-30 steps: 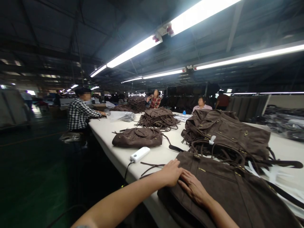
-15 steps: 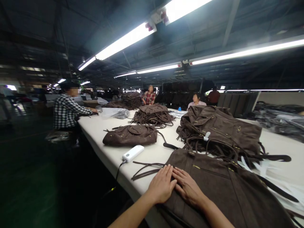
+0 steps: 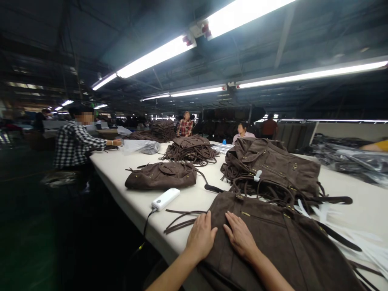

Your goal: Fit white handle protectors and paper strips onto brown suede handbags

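carefully, i'm going across the scene from the left, where a co-worker in a checked shirt (image 3: 75, 139) is holding an arm out over the pale table (image 3: 110, 163), near a clear plastic bag (image 3: 141, 146). closer in, a small brown bag (image 3: 162, 178) is lying flat, with a white device (image 3: 166, 199) just in front of it and loose brown cords (image 3: 178, 222) trailing on the table beside the left hand (image 3: 201, 234). that hand is resting at the left edge of the large brown bag (image 3: 281, 238), fingers straight and close together, thumb standing apart; its palm is hiding from me, so i can't quite tell how firmly it's bearing on the edge. for good work there, i'd be leaving the cords free of the palm.

next along, the right hand (image 3: 241, 236) is lying on the bag's upper face, fingers extended, thumb spread, pinching nothing that i'm seeing. i'd be using whole flat fingers rather than tips, as the soft material is probably creasing easily, and matching pressure on both sides. i'd also be going lightly near the brass zip (image 3: 245, 214). farther right, a heap of brown bags (image 3: 273, 159) is standing behind, and white strips (image 3: 348, 234) are lying alongside.
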{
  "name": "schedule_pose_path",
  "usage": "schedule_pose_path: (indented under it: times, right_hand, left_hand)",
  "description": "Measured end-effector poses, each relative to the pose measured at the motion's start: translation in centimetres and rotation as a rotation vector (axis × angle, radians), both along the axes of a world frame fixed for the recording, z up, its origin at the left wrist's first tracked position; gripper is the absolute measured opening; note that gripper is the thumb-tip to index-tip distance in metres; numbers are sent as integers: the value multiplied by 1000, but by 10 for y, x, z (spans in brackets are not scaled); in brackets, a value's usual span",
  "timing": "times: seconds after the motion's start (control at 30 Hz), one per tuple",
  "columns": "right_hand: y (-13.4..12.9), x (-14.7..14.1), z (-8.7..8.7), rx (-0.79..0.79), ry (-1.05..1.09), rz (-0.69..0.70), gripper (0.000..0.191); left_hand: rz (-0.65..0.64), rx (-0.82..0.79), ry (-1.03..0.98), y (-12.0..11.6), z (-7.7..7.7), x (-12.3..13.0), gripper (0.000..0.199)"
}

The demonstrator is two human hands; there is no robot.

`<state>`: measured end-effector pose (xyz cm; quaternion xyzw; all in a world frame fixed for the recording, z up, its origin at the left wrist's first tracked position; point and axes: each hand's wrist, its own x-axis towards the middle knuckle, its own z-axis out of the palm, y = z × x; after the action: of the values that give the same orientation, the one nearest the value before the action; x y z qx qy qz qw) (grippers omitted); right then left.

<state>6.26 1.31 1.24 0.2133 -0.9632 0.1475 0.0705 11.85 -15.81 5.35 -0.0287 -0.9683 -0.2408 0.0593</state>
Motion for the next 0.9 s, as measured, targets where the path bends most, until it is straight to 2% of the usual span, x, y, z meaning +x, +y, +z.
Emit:
schedule_pose_path:
  times: [0.17,0.37,0.47,0.57,0.7,0.9]
  right_hand:
    - [1,-1,-2,-26,3,5,56]
    - [2,-1,-2,-72,15,9,55]
    - [2,-1,0,-95,27,10,55]
    - [3,-1,3,-112,23,27,55]
    - [4,-1,3,-118,21,41,53]
    - [5,-3,-3,-131,43,46,53]
  left_hand:
    - [146,139,-9,2,-4,-10,62]
    - [274,455,-9,-9,-14,-34,37]
    - [302,647,-36,-13,-21,-42,28]
    - [295,783,-59,-15,-26,-45,28]
    - [281,847,-68,-17,-28,-46,28]
    - [290,790,-72,-17,-33,-47,25]
